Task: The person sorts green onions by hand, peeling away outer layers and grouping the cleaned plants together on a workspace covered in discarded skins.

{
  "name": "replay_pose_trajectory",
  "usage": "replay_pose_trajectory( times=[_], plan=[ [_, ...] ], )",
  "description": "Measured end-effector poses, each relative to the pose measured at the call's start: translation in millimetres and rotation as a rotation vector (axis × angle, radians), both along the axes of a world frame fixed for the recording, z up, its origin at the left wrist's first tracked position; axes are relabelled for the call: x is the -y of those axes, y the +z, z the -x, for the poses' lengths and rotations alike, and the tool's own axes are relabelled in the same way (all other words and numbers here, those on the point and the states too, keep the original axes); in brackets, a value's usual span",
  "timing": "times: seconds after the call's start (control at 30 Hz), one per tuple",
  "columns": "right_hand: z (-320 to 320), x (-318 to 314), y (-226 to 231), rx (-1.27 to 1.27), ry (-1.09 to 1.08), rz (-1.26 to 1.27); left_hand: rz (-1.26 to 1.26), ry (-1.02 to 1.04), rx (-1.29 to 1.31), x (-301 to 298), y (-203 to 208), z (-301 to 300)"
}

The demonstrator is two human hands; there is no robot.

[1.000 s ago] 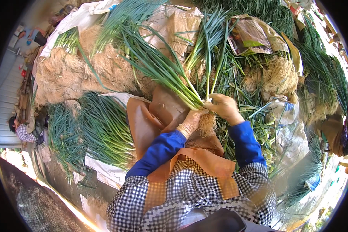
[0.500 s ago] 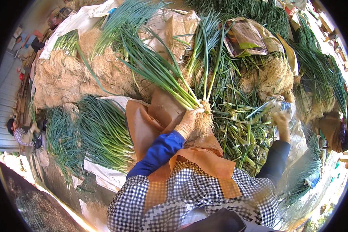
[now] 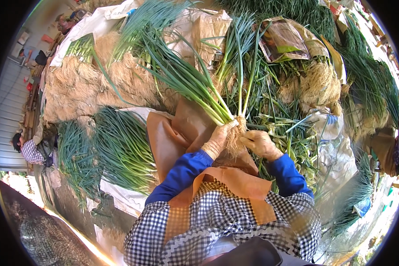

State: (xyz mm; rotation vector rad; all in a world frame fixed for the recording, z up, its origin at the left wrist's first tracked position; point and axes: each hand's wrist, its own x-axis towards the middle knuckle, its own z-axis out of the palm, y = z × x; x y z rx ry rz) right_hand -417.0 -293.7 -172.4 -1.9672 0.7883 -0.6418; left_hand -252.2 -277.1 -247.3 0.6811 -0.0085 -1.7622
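My left hand (image 3: 216,141) is closed round the white lower stems of a bunch of green onions (image 3: 199,91). Its long leaves fan out up and to the left, while two stalks stand apart to the right. Pale stringy roots (image 3: 235,138) hang below that grip. At the right edge of these roots is my right hand (image 3: 262,145), fingers pinched together; what lies between them is too small to make out. Under the bunch, a brown apron sheet (image 3: 170,139) covers my lap.
Trimmed leaves (image 3: 292,139) lie heaped at my right. More green onions (image 3: 124,146) are piled at my left, and rooted bundles (image 3: 75,88) line the far side. A printed bag (image 3: 284,40) rests at the far right. Another person (image 3: 31,150) is at the far left.
My right hand has come left from above the heap of trimmed leaves to the roots, its fingers closing there. The left hand keeps its hold on the green onions, nearly in place.
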Motion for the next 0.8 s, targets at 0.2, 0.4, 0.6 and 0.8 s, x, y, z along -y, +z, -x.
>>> replay_pose_trajectory(
  times=[0.2, 0.4, 0.6, 0.8],
  plan=[
    [73, -25, 43, 0.008, -0.160, -0.599, -0.101, 0.119, 0.140, 8, 3, -11],
    [4, 7, -2, -0.287, -0.273, -0.091, -0.061, 0.039, 0.083, 6, 3, -4],
    [-17, 10, -21, -0.303, -0.106, -0.093, -0.050, 0.070, 0.180, 10, 7, 0],
    [-2, -24, -5, -0.350, -0.226, 0.010, 0.005, 0.030, 0.477, -4, 11, 18]
  ],
)
